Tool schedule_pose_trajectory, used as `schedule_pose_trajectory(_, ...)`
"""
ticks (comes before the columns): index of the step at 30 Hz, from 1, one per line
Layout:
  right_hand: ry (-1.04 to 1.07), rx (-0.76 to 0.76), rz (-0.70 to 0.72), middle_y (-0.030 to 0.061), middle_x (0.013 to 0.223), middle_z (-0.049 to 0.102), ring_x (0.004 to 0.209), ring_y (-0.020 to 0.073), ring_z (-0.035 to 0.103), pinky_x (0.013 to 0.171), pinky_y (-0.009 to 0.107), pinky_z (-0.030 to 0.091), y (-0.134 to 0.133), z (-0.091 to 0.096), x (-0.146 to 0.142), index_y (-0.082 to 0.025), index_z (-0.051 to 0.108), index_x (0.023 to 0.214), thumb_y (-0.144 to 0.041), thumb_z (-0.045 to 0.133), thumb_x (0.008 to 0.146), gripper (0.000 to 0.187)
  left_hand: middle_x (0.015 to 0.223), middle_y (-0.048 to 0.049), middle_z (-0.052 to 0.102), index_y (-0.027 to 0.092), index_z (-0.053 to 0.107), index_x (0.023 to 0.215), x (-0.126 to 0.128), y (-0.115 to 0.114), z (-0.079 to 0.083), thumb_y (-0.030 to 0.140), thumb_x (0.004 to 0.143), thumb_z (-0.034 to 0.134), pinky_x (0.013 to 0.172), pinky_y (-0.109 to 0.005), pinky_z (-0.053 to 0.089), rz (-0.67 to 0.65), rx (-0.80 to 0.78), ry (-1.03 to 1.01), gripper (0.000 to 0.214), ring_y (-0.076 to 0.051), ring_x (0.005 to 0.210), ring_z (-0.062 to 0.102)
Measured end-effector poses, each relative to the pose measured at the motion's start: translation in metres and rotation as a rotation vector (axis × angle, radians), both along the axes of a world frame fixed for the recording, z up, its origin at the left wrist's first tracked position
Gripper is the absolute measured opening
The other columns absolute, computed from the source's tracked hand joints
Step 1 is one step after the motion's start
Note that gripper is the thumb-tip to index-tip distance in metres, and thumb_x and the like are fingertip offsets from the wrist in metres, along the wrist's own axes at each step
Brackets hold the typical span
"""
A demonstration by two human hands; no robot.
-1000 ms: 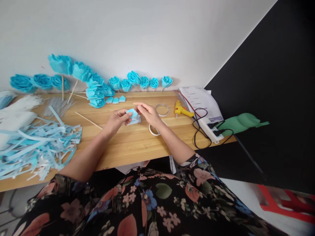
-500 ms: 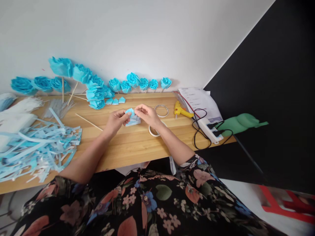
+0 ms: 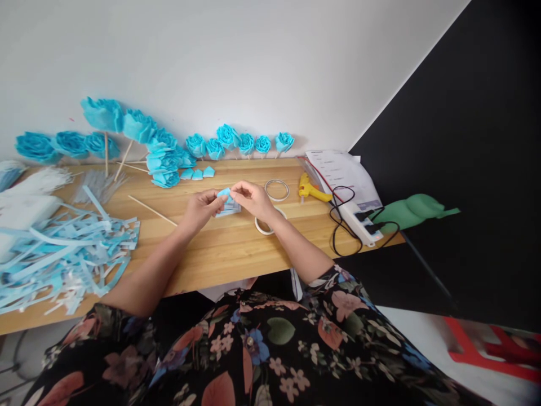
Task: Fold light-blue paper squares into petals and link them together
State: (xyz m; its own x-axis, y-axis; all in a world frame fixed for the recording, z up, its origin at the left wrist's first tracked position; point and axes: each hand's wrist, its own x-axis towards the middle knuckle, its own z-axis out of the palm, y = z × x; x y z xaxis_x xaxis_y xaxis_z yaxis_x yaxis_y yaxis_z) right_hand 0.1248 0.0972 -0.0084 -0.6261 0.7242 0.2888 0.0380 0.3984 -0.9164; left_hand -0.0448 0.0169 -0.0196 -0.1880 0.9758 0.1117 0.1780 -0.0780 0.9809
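On the near left of the counter (image 3: 228,259) lies a messy heap of paper strips (image 3: 67,259). The left arm is close by, so a swing of the elbow could drag some out. A white ring of tape (image 3: 262,229) sits partly under the right arm, which could bump it. The thin stick (image 3: 153,211) ends right by the left wrist, and a knock could make it roll.

A bit farther in, the left hand (image 3: 200,207) has its fingers closed on a small blue paper piece (image 3: 224,193), and the right hand (image 3: 252,198) pinches its right edge. The piece is up between the hands, over a little stack of paper (image 3: 233,209). Pulling too hard could rip it. A slip could bend it crooked, and a low hand could push the stack apart.

To the right, the yellow glue gun (image 3: 311,189) might burn a finger if it is hot; that cannot be told. Farther back, three loose blue bits (image 3: 197,175) could scatter if brushed.
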Motion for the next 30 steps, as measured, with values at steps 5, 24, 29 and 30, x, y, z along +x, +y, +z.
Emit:
schedule_pose_trajectory(5,0.047,-0.025,-0.006,-0.0002,0.081,0.070,0.072,0.0108,0.062,0.070,0.024,0.046,0.0012,-0.0039,-0.0023,-0.019,0.064,0.092,-0.038,0.065,0.083,0.021,0.054,0.0000,0.060,0.017,0.062,0.061,-0.0008,0.0005,-0.0013,0.050,0.077,0.072,0.047,-0.021,0.040,0.000,0.004,0.013,0.038,-0.009,0.047,0.049)
schedule_pose_trajectory(24,0.063,-0.030,0.040,-0.0011,0.086,0.068,0.076,0.0113,0.060,0.075,0.025,0.048,-0.0002,-0.0082,-0.0028,-0.020,0.062,0.121,-0.042,0.062,0.089,0.039,0.054,0.0005,0.062,0.018,0.063,0.071,0.0028,0.0003,-0.0009,0.050,0.071,0.078,0.044,-0.020,0.040,-0.061,-0.030,-0.058,0.036,-0.009,0.046,0.051)
schedule_pose_trajectory(29,0.040,-0.051,0.012,-0.0005,0.085,0.067,0.075,0.0123,0.059,0.072,0.025,0.048,0.0012,-0.0070,-0.0003,-0.022,0.064,0.124,-0.046,0.055,0.094,0.039,0.055,0.0003,0.062,0.018,0.064,0.073,0.0011,0.0018,-0.0031,0.050,0.071,0.078,0.044,-0.021,0.040,-0.059,-0.035,-0.067,0.034,-0.010,0.046,0.051)
schedule_pose_trajectory(30,0.042,-0.059,0.016,-0.0003,0.084,0.066,0.076,0.0127,0.059,0.074,0.026,0.049,0.0016,-0.0064,0.0002,-0.022,0.064,0.125,-0.048,0.053,0.095,0.041,0.055,0.0004,0.062,0.019,0.063,0.073,0.0006,0.0023,-0.0037,0.050,0.071,0.078,0.043,-0.021,0.039,-0.054,-0.036,-0.068,0.034,-0.010,0.045,0.051)
